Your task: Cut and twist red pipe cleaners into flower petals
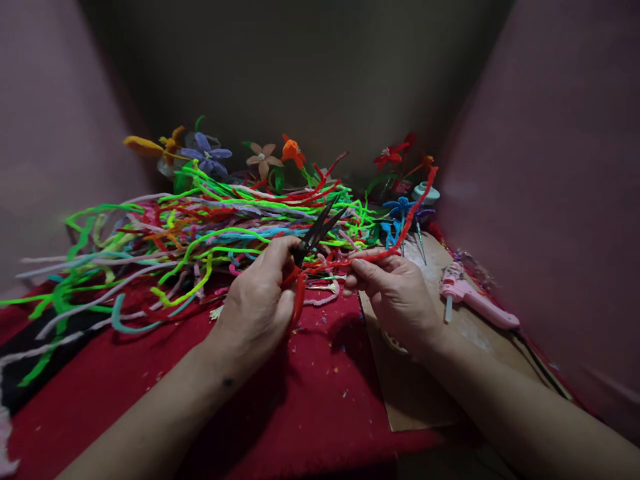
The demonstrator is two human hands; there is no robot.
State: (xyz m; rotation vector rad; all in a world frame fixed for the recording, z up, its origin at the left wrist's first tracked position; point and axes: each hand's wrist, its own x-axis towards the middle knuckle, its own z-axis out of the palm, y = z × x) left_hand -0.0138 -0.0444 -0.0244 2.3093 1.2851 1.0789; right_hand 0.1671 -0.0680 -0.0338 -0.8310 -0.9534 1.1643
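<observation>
My left hand (pixel 263 290) is closed on a pair of scissors (pixel 316 233) with red handles and dark blades, which stand partly apart and point up and away. Between thumb and fingertips my right hand (pixel 395 287) pinches a red pipe cleaner (pixel 413 213). One stretch of it rises to the upper right, while the other runs left to the scissor handles and my left hand. Whether the left fingers also hold that end, I cannot tell. Just beyond both hands lies a large heap of pipe cleaners (pixel 240 217) in many colours.
Several pipe-cleaner flowers, among them a purple flower (pixel 206 153) and an orange flower (pixel 293 152), stand behind the heap. A pink glue gun (pixel 477 305) rests on a brown board (pixel 400 393) at the right. Small scraps dot the red cloth (pixel 320 400).
</observation>
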